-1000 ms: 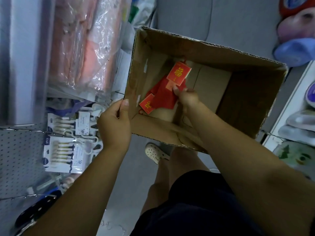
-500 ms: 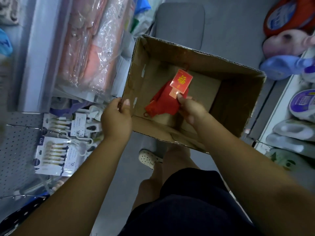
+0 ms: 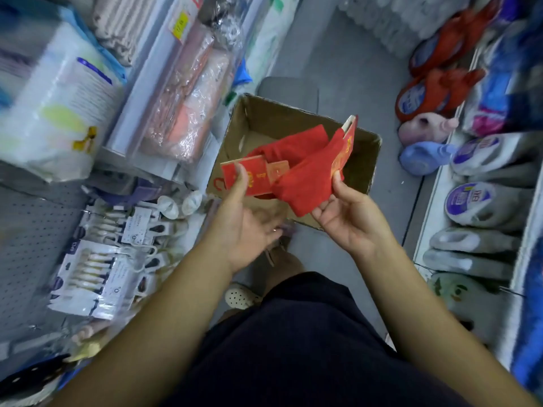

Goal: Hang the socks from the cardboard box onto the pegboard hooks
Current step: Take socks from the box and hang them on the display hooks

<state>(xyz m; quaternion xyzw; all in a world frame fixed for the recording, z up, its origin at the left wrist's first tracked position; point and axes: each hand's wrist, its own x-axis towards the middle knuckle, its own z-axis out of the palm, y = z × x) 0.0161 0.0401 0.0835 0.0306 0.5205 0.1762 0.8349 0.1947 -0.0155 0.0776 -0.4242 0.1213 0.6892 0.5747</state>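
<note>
Narrow aisle, tight on both sides. Pegboard is running down the left edge, with packaged goods hanging off its hooks and crowding toward the person's left forearm. Above that, wrapped bundles are stacking on the left shelf. Only open room is the grey floor strip straight ahead, beyond the cardboard box.

Box is sitting low in front of the person, mouth open, near edge partly hidden behind the hands. Cannot tell what is supporting it.

Left hand is reaching forward palm-up, thumb pressing on top of a red card label, fingers curling loosely underneath. So it is pinching the card end of one pair of red socks, which is hanging above the box opening, not inside it.

Right hand is also turned palm-up, thumb clamping the second pair of socks near its label, other digits spreading half-open under the fabric. That label is standing nearly on edge, tilting up over the box's right wall. The two pairs are overlapping in the middle between both hands.

Both forearms are angling in from the lower corners, elbows out, wrists roughly level.

Right edge: shelf lip running close beside the right forearm, slippers lining it, more slippers piling on the floor further up.
</note>
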